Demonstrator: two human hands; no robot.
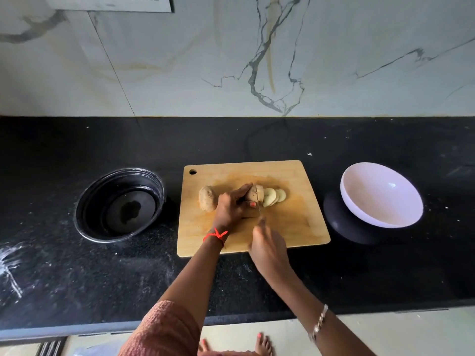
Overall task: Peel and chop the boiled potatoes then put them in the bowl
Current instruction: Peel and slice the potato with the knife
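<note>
Countertop (77,278) of black stone carries a wooden cutting board (295,227), flanked by a black pan (84,209) and an empty white bowl (401,217). On the board, the left hand (231,206) curls closed over a half-sliced potato (255,192), fingertips just behind the cut face. The right hand (268,246), blurred, appears wrapped around a knife (260,210) handle. Slices (273,196) fan out beside the blade; a whole unpeeled potato (207,198) waits left. Boiled flesh is likely soft and crumbly, so a gentle hold on the skin side suits best.

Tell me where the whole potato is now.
In the head view, the whole potato lies on the board's left part, just left of the left hand.
</note>
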